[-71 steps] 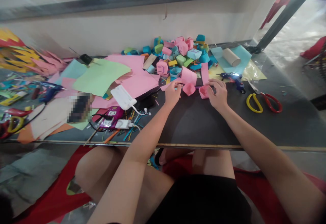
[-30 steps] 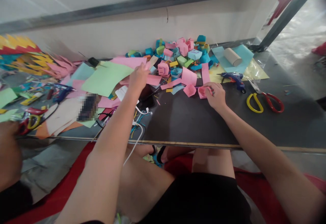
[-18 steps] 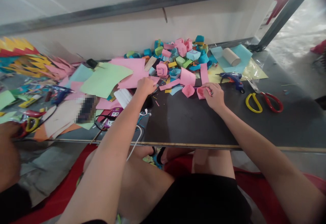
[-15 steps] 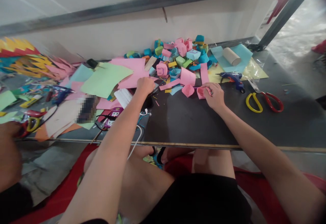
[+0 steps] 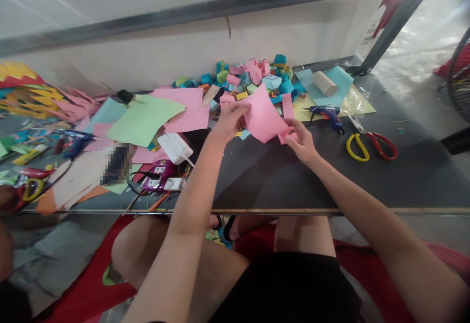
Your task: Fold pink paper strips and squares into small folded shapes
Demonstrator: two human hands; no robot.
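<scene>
Above the dark table, my left hand (image 5: 235, 117) pinches the left side of a pink paper sheet (image 5: 263, 116), which is slightly curved and tilted. My right hand (image 5: 301, 139) is closed on a small folded pink paper piece (image 5: 284, 137) at the sheet's lower right corner; its fingers partly cover the piece. Just behind the hands lies a heap of small folded paper shapes (image 5: 253, 71) in pink, blue, green and yellow. A pink paper strip (image 5: 287, 105) rests beyond my right hand.
Red-and-yellow-handled scissors (image 5: 371, 144), a blue glue gun (image 5: 328, 113) and a cardboard tube (image 5: 325, 83) lie to the right. Leftward are a green sheet (image 5: 147, 117), a purple power strip (image 5: 157, 176) and another glue gun (image 5: 77, 143). Another person's hand (image 5: 7, 198) shows at the far left.
My left hand has moved right and taken hold of the pink sheet, now lifted off the table. My right hand has shifted slightly left, still with the small folded piece. The view has turned slightly.
</scene>
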